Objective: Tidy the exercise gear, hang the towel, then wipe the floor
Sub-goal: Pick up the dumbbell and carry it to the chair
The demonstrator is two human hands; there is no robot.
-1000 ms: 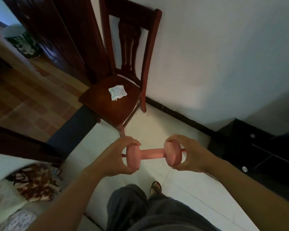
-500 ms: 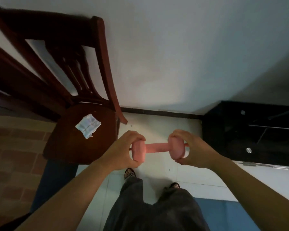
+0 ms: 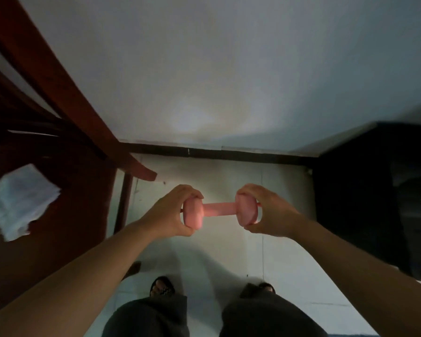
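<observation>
A pink dumbbell (image 3: 219,209) is held level in front of me, above the white tiled floor (image 3: 282,259). My left hand (image 3: 170,215) grips its left end and my right hand (image 3: 265,212) grips its right end. A folded white cloth (image 3: 20,200) lies on the seat of the dark wooden chair (image 3: 66,215) at the left, apart from both hands.
The chair's backrest (image 3: 58,76) slants up along the left. A black cabinet (image 3: 374,203) stands at the right against the white wall (image 3: 216,69). A dark skirting strip (image 3: 216,153) runs along the wall's foot. My sandalled feet (image 3: 162,289) stand on the tiles below.
The view has swung right and closer to the wall; the chair now sits at the far left and the cabinet nearer. Both hands have kept their grip on the dumbbell.
</observation>
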